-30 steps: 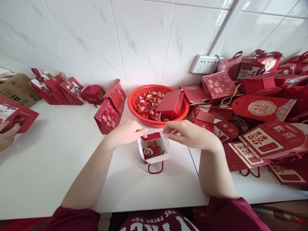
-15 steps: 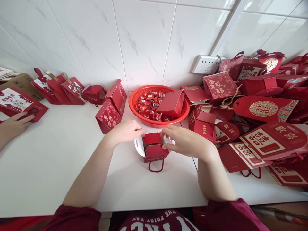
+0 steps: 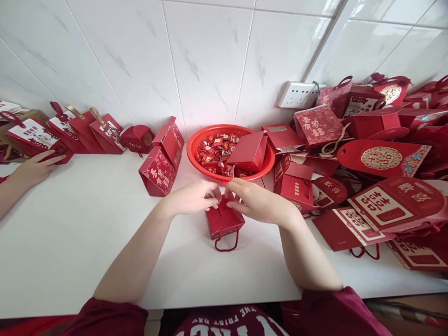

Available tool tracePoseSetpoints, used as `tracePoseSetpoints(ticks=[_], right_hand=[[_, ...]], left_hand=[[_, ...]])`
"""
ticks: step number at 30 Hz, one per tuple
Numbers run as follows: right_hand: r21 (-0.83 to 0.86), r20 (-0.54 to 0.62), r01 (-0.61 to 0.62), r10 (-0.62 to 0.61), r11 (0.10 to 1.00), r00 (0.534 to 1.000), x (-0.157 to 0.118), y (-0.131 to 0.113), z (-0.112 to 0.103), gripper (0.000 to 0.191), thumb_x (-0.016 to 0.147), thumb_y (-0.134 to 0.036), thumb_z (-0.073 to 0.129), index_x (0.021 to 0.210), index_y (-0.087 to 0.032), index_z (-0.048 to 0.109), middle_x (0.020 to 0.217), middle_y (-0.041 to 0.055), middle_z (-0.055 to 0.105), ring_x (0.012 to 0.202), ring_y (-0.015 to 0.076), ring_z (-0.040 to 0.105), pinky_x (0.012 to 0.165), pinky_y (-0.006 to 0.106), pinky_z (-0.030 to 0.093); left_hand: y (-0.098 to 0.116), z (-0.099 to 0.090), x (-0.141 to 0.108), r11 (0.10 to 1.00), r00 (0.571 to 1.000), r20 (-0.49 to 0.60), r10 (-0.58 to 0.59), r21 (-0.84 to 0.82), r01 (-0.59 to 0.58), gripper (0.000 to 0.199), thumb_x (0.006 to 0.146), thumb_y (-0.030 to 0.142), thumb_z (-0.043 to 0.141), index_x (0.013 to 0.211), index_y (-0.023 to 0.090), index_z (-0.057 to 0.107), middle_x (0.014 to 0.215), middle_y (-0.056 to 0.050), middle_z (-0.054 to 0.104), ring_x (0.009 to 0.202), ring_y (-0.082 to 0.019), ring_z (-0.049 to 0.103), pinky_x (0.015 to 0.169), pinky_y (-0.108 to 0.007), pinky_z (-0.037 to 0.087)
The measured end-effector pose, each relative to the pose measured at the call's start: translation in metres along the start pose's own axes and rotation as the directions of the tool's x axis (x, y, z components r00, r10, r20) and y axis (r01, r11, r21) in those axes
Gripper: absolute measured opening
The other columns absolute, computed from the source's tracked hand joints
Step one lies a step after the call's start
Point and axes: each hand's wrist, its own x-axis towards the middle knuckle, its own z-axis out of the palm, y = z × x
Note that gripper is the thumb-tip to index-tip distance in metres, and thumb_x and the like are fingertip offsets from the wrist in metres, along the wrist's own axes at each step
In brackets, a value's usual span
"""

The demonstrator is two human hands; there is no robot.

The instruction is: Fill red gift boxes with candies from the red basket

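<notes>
A small red box (image 3: pixel 228 221) is sitting on the counter (image 3: pixel 182 270) before the candy basket (image 3: pixel 196 170), its rope handle (image 3: pixel 226 250) pointing toward the person, its long axis unclear. The left hand (image 3: pixel 196 196) and right hand (image 3: pixel 257 200) are curling half-closed, fingertips meeting its far top; whether they are pinching, I cannot tell.
</notes>
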Motion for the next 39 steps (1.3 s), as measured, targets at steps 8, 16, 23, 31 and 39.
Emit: tracePoseSetpoints(ticks=[8,16,23,31,39], right_hand=[[0.186,0.109,-0.021,0.000,0.982,0.994,0.011,0.018,0.006,0.021,0.085,-0.001,0.040,0.087,-0.019,0.052,0.091,0.0029,0.065,0.077,0.0147,0.057,0.066,0.024,0.042],[0.146,0.069,-0.001,-0.009,0.989,0.998,0.014,0.017,0.005,0.019,0.086,-0.003,0.041,0.080,-0.019,0.050,0.085,0.0030,0.064,0.072,0.0138,0.055,0.064,0.023,0.038],[0.018,0.086,0.018,-0.020,1.000,0.996,0.001,0.016,-0.001,0.018,0.094,-0.013,0.040,0.080,-0.019,0.049,0.082,0.0032,0.062,0.068,0.0140,0.051,0.060,0.024,0.035],[-0.133,0.061,-0.013,0.021,0.991,0.998,-0.015,0.015,-0.014,0.022,0.097,-0.016,0.039,0.080,-0.018,0.051,0.076,0.0033,0.060,0.062,0.0145,0.048,0.058,0.027,0.032],[-0.062,0.023,-0.089,0.091,0.994,0.996,-0.029,0.021,-0.023,0.019,0.101,-0.025,0.040,0.096,-0.018,0.058,0.093,0.0091,0.069,0.080,0.0207,0.062,0.069,0.029,0.040]], left_hand=[[0.010,0.000,-0.010,0.964,0.986,-0.157,0.061,0.264,-0.017,0.020,0.088,0.041,0.053,0.087,0.021,0.059,0.091,-0.003,0.069,0.084,-0.022,0.066,0.071,-0.031,0.048],[0.012,0.045,-0.009,0.836,0.994,-0.067,0.090,0.547,-0.038,0.065,0.065,0.057,0.076,0.117,0.023,0.057,0.115,-0.009,0.062,0.107,-0.032,0.059,0.091,-0.041,0.047],[0.011,0.072,0.002,0.802,0.975,-0.190,0.115,0.596,0.021,0.044,0.080,0.046,0.062,0.114,0.020,0.056,0.107,-0.012,0.061,0.103,-0.033,0.060,0.089,-0.046,0.050],[-0.013,0.083,-0.020,0.883,0.914,-0.350,0.205,0.468,-0.018,0.030,0.080,0.039,0.065,0.096,0.021,0.047,0.131,-0.016,0.055,0.137,-0.035,0.044,0.098,-0.046,0.051],[-0.026,0.103,-0.042,0.849,0.885,-0.383,0.266,0.528,-0.027,0.071,0.088,0.031,0.060,0.152,0.028,0.029,0.165,-0.009,0.017,0.153,-0.032,0.014,0.122,-0.052,0.026]])
